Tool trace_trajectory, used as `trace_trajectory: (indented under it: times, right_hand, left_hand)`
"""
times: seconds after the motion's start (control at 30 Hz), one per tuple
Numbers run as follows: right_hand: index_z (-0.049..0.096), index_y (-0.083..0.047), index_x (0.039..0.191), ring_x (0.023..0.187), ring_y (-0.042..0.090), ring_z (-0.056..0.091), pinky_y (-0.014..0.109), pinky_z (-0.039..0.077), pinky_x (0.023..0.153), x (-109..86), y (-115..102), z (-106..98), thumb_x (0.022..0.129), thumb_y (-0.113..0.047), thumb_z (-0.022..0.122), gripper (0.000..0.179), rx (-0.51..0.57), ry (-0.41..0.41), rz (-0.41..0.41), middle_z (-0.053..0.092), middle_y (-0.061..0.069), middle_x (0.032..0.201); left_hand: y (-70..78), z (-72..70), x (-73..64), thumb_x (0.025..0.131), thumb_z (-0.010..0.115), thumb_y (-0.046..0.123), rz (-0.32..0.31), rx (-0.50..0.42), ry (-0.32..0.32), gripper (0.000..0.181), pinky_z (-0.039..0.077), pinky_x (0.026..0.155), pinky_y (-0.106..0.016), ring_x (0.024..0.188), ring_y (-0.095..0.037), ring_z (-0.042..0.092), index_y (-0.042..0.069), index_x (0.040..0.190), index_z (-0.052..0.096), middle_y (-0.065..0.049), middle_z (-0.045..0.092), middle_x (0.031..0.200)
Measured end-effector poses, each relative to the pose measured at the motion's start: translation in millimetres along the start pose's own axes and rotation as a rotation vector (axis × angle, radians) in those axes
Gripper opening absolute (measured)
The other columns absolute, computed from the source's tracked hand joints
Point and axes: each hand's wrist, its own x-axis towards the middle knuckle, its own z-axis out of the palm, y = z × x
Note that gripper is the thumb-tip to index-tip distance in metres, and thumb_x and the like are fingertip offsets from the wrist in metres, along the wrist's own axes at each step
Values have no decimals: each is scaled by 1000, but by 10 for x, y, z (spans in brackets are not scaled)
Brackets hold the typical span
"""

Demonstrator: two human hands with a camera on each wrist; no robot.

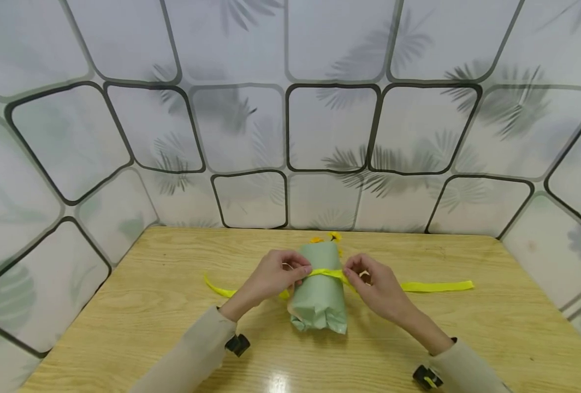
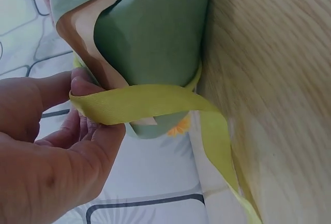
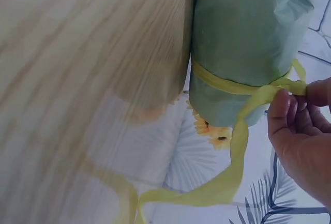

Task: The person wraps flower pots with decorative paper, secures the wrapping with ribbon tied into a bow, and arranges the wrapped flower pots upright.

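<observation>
A bundle in pale green wrapping paper (image 1: 319, 305) lies on the table, its crumpled end towards me. Orange and yellow flowers (image 1: 335, 236) peek out at its far end. Round its middle runs a yellow ribbon (image 1: 326, 272), drawn across the top between both hands. On the left side my left hand (image 1: 276, 275) pinches the ribbon between thumb and fingers. My right hand (image 1: 376, 286) pinches it on the right side, close against the paper. In the left wrist view, a pinkish-beige inner side of the paper (image 2: 83, 27) shows along a folded edge.
Loose ribbon tails trail over the wooden table (image 1: 138, 327) to the left and right. A patterned curtain (image 1: 330, 125) with dark outlines and leaf prints stands behind the table and at both sides. Each sleeve has a small black device (image 1: 237, 345) at the wrist.
</observation>
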Motion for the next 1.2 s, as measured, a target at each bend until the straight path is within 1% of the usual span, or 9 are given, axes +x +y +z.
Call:
trace_trajectory:
  times: [0.17, 0.3, 0.47, 0.57, 0.67, 0.8, 0.9, 1.03, 1.2]
  right_hand:
    - [63, -10, 94, 63, -3, 47, 21, 46, 54, -48, 13, -36, 100, -1, 63, 10, -125, -58, -38, 60, 0, 73]
    - [61, -12, 89, 60, -5, 42, 20, 43, 53, -75, 31, -74, 96, 3, 64, 17, -199, -94, -42, 59, 0, 70]
    - [60, -13, 89, 58, -5, 40, 20, 40, 52, -95, 41, -99, 97, 3, 63, 18, -210, -133, -1, 58, 0, 70]
    - [62, -12, 91, 59, -4, 43, 20, 42, 52, -114, 46, -107, 99, 0, 63, 14, -174, -149, 31, 60, 1, 72]
    - [66, -10, 98, 64, -2, 49, 21, 48, 56, -141, 52, -106, 98, -6, 67, 4, -127, -136, 60, 62, -1, 75]
    - [72, -9, 106, 71, -2, 53, 21, 55, 64, -177, 73, -89, 90, -11, 78, 17, -129, -96, 43, 61, -8, 79]
    - [76, -8, 102, 73, -3, 53, 20, 55, 63, -181, 83, -73, 85, -5, 82, 18, -178, -62, -23, 59, -9, 81]
    - [77, -7, 93, 72, -2, 54, 19, 52, 59, -157, 63, -68, 81, 5, 81, 17, -230, -15, -70, 59, -5, 83]
    - [73, -10, 92, 75, 1, 59, 20, 55, 60, -142, -18, -105, 87, 3, 73, 14, -169, 6, 6, 58, -1, 89]
  left_hand:
    - [-52, -41, -32, 100, 68, 19, 27, 39, 26, 13, 61, 69, -47, 74, -21, 69, 8, 104, 74, -5, 71, 85]
    - [-77, -57, -32, 100, 67, 15, 64, 97, 29, 11, 62, 68, -43, 75, -24, 71, 6, 102, 73, -5, 70, 83]
    - [-77, -76, -54, 100, 67, 14, 91, 178, 40, 10, 58, 60, -29, 71, -23, 70, 6, 99, 73, -5, 70, 80]
    - [-71, -80, -74, 101, 66, 15, 96, 204, 36, 11, 55, 57, -26, 69, -20, 69, 7, 99, 73, -4, 70, 82]
    - [-71, -86, -101, 101, 65, 17, 96, 231, 31, 10, 53, 55, -26, 69, -17, 67, 10, 100, 73, -3, 69, 85]
    - [-90, -108, -140, 101, 66, 20, 99, 275, 40, 9, 53, 62, -25, 75, -12, 65, 15, 101, 74, 2, 70, 89]
    - [-112, -123, -157, 100, 67, 21, 114, 288, 44, 10, 54, 67, -24, 77, -10, 64, 15, 102, 75, 2, 71, 91]
    - [-136, -138, -163, 100, 67, 21, 119, 290, 39, 10, 54, 65, -24, 76, -9, 64, 15, 103, 75, 1, 72, 92]
    - [-147, -144, -166, 100, 67, 22, 97, 289, 38, 10, 54, 61, -25, 75, -10, 65, 17, 103, 75, 2, 72, 93]
